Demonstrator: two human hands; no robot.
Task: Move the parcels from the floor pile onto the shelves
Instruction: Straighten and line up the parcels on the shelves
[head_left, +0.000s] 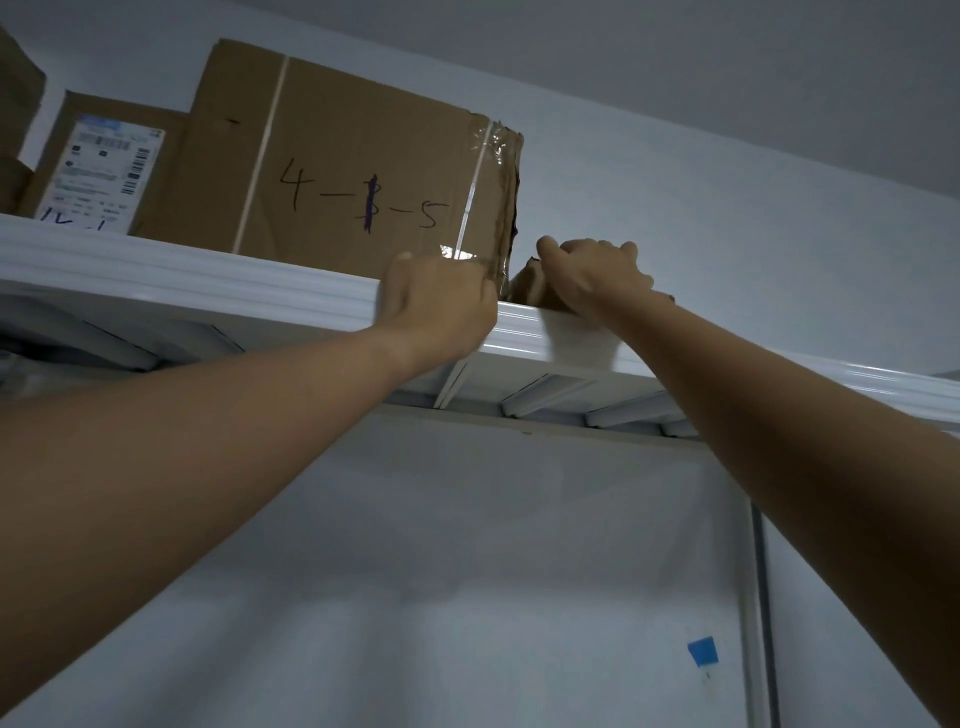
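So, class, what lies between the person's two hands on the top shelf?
Head view: between left hand and right hand show the taped corner of the large box and a small crumpled cardboard parcel.

Head-worn wide-angle view from below, upward, close to the front edge of the top shelf (208, 283)

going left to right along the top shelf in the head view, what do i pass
box with a shipping label → big box with pen writing → left hand at that box's lower corner → right hand gripping a small brown parcel
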